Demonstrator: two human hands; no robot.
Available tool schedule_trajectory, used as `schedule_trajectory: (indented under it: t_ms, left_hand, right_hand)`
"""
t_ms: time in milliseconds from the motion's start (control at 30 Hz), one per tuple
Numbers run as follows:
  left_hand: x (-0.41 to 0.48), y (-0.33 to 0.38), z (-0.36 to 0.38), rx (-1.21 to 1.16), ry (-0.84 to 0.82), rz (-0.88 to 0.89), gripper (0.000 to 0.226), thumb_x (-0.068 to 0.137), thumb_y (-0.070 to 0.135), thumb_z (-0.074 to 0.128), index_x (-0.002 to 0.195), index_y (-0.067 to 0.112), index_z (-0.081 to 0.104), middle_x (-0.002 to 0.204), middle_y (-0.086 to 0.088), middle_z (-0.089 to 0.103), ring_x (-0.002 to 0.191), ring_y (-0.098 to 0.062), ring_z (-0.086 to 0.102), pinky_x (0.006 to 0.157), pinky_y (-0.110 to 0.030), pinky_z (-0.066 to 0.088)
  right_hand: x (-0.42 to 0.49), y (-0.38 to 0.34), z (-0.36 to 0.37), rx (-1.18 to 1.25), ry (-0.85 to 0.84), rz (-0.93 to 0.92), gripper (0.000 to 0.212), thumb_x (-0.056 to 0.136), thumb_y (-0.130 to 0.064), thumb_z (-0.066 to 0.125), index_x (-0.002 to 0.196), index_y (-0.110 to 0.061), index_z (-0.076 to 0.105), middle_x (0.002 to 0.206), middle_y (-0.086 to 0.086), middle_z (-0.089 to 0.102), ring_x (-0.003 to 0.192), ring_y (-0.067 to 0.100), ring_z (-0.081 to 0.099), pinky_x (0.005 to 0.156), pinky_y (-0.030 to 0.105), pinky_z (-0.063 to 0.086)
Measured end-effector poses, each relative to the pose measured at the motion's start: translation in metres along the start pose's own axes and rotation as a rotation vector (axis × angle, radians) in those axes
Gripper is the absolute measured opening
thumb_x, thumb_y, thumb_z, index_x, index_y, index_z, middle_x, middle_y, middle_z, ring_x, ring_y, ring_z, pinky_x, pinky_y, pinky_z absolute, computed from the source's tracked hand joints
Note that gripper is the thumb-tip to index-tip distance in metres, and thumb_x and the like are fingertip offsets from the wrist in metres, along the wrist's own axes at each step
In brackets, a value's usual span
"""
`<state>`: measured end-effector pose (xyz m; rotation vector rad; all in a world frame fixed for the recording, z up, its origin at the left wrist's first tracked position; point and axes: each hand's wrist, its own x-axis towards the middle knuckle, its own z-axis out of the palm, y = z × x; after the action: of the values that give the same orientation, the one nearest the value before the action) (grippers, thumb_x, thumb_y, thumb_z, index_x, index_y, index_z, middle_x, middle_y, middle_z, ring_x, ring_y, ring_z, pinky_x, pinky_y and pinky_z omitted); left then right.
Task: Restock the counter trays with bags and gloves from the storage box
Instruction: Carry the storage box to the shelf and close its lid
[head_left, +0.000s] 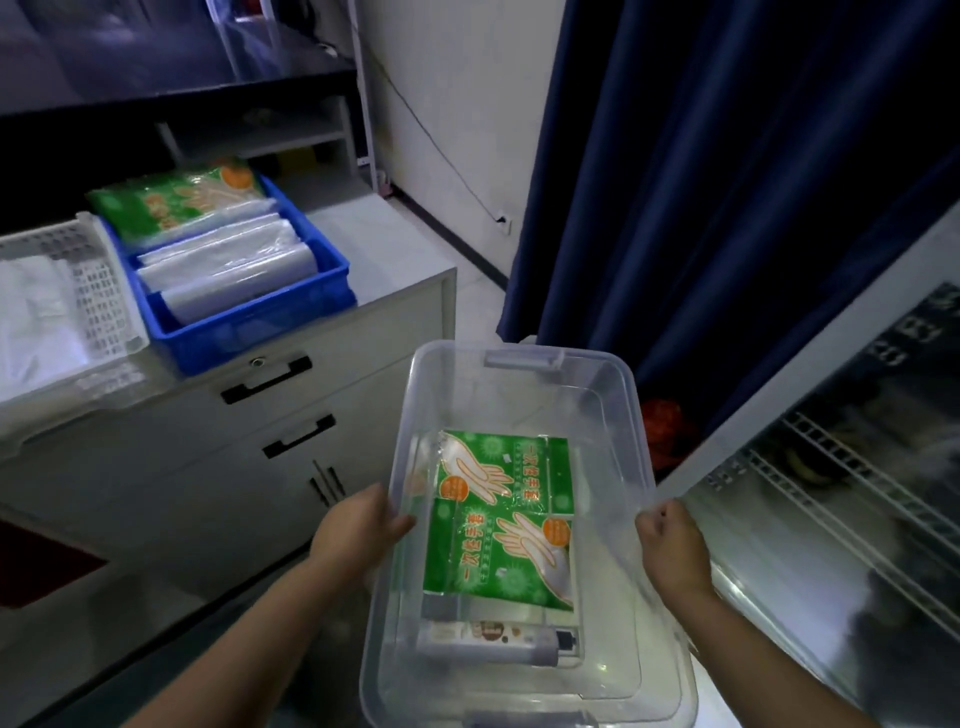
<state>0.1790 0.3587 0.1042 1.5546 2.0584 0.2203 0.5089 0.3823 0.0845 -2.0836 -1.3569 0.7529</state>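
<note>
I hold a clear plastic storage box (613, 395) in front of me, off the floor. My left hand (358, 530) grips its left rim and my right hand (672, 548) grips its right rim. Inside lie two green glove packs (506, 519) side by side and a flat printed pack (498, 642) nearer to me. On the counter to the left stands a blue tray (260, 322) with clear bags (228, 260) and a green glove pack (176, 202). A white lattice tray (98, 291) with white bags (31, 312) sits left of it.
The grey counter cabinet (291, 415) has black drawer handles facing me. A dark blue curtain (727, 182) hangs ahead on the right. An open white-framed cooler with wire shelves (831, 493) is at my right. A red item (667, 431) lies on the floor beyond the box.
</note>
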Motion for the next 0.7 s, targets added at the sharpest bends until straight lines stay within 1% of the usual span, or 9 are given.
schedule_trajectory:
  t_ms: [100,200,300,400,467,533,600,700]
  left_hand:
    - [0.043,0.027,-0.008,0.025,0.009,0.043,0.026,0.085,0.040,0.060,0.075,0.020,0.046,0.080,-0.002,0.058,0.075,-0.021,0.056,0.062,-0.029,0.040]
    - [0.096,0.053,-0.014,0.006,-0.005,0.089,0.025,0.084,0.041,0.060,0.082,0.016,0.055,0.086,-0.005,0.063,0.079,-0.024,0.060,0.065,-0.032,0.045]
    - [0.156,0.079,-0.025,0.003,-0.025,0.170,0.025,0.085,0.042,0.058,0.080,0.018,0.051,0.085,-0.005,0.063,0.078,-0.024,0.060,0.064,-0.031,0.044]
    - [0.212,0.103,-0.044,-0.019,-0.046,0.212,0.030,0.084,0.041,0.059,0.067,0.026,0.040,0.076,0.000,0.056,0.073,-0.021,0.054,0.060,-0.028,0.038]
    - [0.248,0.122,-0.062,-0.023,-0.023,0.244,0.036,0.084,0.040,0.060,0.062,0.026,0.035,0.065,0.005,0.048,0.070,-0.020,0.051,0.058,-0.027,0.033]
    - [0.284,0.142,-0.079,-0.014,0.017,0.281,0.038,0.084,0.040,0.060,0.061,0.024,0.034,0.060,0.007,0.043,0.065,-0.020,0.048,0.054,-0.028,0.030]
    - [0.318,0.160,-0.093,-0.009,0.033,0.301,0.036,0.084,0.041,0.060,0.062,0.022,0.037,0.059,0.006,0.045,0.061,-0.020,0.048,0.052,-0.029,0.030]
    - [0.368,0.182,-0.102,-0.024,0.028,0.295,0.031,0.083,0.042,0.060,0.071,0.017,0.048,0.062,0.003,0.052,0.060,-0.019,0.052,0.051,-0.028,0.037]
  right_hand:
    - [0.037,-0.009,-0.008,0.020,0.034,0.012,0.026,0.090,-0.011,0.050,0.067,-0.016,0.039,0.064,0.004,0.046,0.063,0.025,0.045,0.057,0.033,0.033]
    - [0.081,-0.020,-0.013,0.011,0.073,0.025,0.030,0.090,-0.011,0.051,0.064,-0.018,0.038,0.065,0.008,0.049,0.064,0.027,0.049,0.059,0.035,0.036]
    - [0.126,-0.039,-0.013,0.015,0.128,0.048,0.029,0.091,-0.011,0.051,0.064,-0.018,0.040,0.069,0.011,0.054,0.067,0.028,0.051,0.060,0.034,0.037]
    - [0.172,-0.067,-0.017,0.027,0.163,0.082,0.031,0.091,-0.011,0.051,0.063,-0.018,0.040,0.067,0.008,0.051,0.065,0.025,0.049,0.059,0.032,0.036]
    - [0.203,-0.090,-0.020,0.037,0.177,0.086,0.028,0.090,-0.009,0.051,0.064,-0.015,0.042,0.065,0.005,0.050,0.063,0.023,0.048,0.057,0.030,0.034]
    - [0.238,-0.111,-0.024,0.034,0.199,0.092,0.023,0.089,-0.009,0.051,0.067,-0.011,0.045,0.065,0.005,0.051,0.064,0.022,0.048,0.056,0.029,0.034]
    - [0.272,-0.127,-0.027,0.036,0.217,0.100,0.022,0.089,-0.012,0.051,0.068,-0.012,0.046,0.064,0.003,0.052,0.062,0.020,0.049,0.055,0.028,0.035]
    - [0.323,-0.145,-0.026,0.046,0.211,0.100,0.026,0.088,-0.016,0.051,0.064,-0.016,0.043,0.061,0.000,0.050,0.057,0.017,0.046,0.051,0.027,0.034]
